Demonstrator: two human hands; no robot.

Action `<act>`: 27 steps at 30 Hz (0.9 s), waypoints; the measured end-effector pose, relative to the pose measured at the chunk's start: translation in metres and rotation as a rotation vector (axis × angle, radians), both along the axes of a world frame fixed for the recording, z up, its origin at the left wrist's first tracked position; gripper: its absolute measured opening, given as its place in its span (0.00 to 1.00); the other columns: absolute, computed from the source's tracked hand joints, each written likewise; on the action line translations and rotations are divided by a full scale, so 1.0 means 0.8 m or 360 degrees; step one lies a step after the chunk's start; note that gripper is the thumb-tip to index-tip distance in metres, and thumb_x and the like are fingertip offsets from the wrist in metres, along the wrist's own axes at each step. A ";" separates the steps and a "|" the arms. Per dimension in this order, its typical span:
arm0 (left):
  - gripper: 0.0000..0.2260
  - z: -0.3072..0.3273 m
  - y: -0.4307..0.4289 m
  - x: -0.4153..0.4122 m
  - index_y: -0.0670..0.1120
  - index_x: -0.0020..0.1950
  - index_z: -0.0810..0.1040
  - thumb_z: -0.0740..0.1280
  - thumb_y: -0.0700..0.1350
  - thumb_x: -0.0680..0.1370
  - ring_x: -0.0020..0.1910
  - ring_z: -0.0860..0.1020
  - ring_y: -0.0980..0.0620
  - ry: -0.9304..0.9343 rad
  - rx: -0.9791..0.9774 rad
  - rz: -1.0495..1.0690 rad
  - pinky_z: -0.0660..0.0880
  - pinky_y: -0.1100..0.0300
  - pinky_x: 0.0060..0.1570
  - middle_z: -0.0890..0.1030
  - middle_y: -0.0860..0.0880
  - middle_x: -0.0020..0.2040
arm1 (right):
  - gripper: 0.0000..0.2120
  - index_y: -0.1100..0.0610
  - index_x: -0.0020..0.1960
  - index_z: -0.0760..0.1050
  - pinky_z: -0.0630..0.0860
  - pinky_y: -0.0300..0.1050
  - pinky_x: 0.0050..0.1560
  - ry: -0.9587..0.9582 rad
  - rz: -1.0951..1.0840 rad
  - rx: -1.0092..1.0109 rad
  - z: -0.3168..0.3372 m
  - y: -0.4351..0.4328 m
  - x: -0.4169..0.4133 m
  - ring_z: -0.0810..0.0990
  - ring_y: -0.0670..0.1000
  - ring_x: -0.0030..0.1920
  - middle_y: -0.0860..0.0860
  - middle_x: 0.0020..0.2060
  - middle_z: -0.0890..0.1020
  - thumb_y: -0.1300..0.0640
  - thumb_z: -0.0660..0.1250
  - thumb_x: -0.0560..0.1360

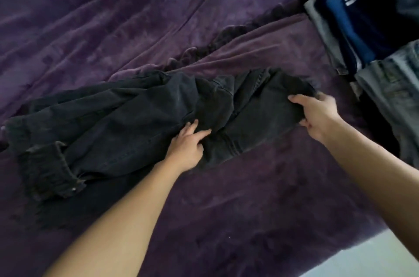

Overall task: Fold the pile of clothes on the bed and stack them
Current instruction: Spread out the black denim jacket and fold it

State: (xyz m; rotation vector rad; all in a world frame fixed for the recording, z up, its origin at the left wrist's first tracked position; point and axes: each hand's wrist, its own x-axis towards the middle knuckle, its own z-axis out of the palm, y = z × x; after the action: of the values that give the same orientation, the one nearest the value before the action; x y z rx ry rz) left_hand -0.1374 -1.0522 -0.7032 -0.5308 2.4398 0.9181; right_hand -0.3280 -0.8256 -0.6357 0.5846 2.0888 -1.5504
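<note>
A pair of black jeans (127,117) lies crumpled across the purple bed cover (113,15), waistband at the left, legs running to the right. My left hand (188,147) rests on the middle of the jeans, its fingers curled into a fold of the cloth. My right hand (317,115) grips the right-hand end of the jeans, thumb on top and fingers tucked under the edge.
At the right edge lies a heap of other clothes: a blue and navy garment with white stripes (353,11) and light grey-blue jeans (394,90). The bed's near edge and a pale floor (374,260) show at the bottom right.
</note>
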 end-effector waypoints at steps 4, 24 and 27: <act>0.14 0.041 -0.062 0.022 0.49 0.53 0.81 0.60 0.34 0.78 0.54 0.79 0.50 0.0386 0.0349 0.1091 0.71 0.62 0.56 0.82 0.46 0.53 | 0.04 0.51 0.40 0.78 0.76 0.34 0.35 0.0921 0.0461 0.0080 0.082 -0.057 0.044 0.79 0.36 0.34 0.39 0.33 0.82 0.56 0.73 0.68; 0.14 0.041 -0.048 0.123 0.45 0.57 0.82 0.62 0.52 0.80 0.67 0.67 0.43 0.0219 -0.0478 0.0711 0.69 0.48 0.61 0.70 0.43 0.69 | 0.30 0.46 0.78 0.55 0.61 0.60 0.69 0.1423 0.1725 0.0784 -0.019 -0.146 0.127 0.50 0.56 0.78 0.55 0.78 0.54 0.38 0.54 0.79; 0.14 0.030 -0.057 0.164 0.44 0.46 0.83 0.62 0.51 0.80 0.60 0.71 0.42 0.0112 -0.0674 0.0378 0.69 0.49 0.54 0.74 0.43 0.60 | 0.35 0.43 0.78 0.44 0.55 0.68 0.70 0.1336 0.2105 0.1015 -0.070 -0.199 0.142 0.41 0.58 0.78 0.54 0.79 0.44 0.31 0.47 0.76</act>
State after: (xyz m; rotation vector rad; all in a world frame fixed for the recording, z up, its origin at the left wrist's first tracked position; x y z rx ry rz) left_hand -0.0063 -1.0977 -0.6793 -0.9668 2.6873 0.5058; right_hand -0.2143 -0.9844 -0.6917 -1.2908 2.5271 -0.2916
